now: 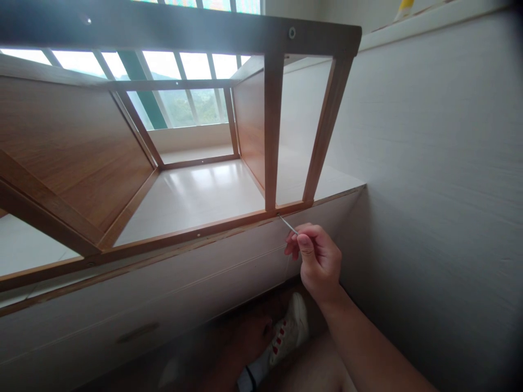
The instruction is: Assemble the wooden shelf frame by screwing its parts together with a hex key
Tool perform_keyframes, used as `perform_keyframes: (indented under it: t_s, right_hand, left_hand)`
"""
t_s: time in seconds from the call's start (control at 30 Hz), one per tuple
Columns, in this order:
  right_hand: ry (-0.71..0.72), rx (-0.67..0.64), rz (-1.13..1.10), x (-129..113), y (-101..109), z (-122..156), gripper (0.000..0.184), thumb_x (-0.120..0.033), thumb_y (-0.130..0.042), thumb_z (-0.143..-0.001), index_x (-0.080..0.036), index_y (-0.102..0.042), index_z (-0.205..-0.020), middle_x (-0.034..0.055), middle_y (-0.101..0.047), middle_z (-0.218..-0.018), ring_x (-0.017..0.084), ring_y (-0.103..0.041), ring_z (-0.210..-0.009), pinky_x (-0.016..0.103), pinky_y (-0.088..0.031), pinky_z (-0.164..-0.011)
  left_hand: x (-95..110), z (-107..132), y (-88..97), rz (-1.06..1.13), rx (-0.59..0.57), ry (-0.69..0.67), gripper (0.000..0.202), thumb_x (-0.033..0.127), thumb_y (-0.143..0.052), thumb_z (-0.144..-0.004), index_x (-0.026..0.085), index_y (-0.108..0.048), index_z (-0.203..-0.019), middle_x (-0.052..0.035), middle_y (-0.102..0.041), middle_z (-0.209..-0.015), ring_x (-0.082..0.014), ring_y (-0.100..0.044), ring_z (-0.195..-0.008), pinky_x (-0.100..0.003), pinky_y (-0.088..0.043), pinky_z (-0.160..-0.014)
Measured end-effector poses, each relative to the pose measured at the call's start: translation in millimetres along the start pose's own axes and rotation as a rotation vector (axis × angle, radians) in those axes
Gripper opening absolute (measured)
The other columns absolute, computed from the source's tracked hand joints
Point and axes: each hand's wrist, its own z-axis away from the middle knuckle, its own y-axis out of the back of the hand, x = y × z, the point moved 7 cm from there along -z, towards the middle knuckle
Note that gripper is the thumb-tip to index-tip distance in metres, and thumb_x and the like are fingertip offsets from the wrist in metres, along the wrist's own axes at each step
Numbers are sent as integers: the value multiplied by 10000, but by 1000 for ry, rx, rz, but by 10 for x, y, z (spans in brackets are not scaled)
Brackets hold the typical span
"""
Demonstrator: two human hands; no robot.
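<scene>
Pinches one thin metal rod (289, 224) in the narrowed fingers of the right hand (321, 264), the nearer of two. Slants lengthwise up and left from the fingertips to the lower rail (237, 222) of one brown wooden frame (273, 130), at the front edge of the surface (196, 185), left of its right corner. Shows the left hand (255, 338) below that edge, beside one white shoe (300, 316); cannot tell its grip.
</scene>
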Motion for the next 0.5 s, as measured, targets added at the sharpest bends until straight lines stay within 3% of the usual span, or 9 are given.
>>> perform_keyframes:
  t_s: [0.27, 0.5]
  right_hand:
    - [218, -73, 216, -174, -26, -3, 110, -160, -616, -940, -203, -655, -848, -8, -601, -739, 123, -554, -636, 288, -436, -616]
    - [214, -77, 295, -223, -39, -10, 133, -159, -627, -931, -191, -683, -816, -16, -618, -690, 112, -564, -619, 273, -440, -617]
  left_hand:
    - [-3, 4, -1, -13, 8, -5, 192, 302, -489, -945, 212, -655, -912, -43, -717, -982, -213, -644, -914, -299, -338, -698]
    - [-16, -4, -15, -10, 20, -8, 171, 297, -516, -935, 206, -653, -890, -43, -720, -969, -210, -639, -893, -303, -316, -676]
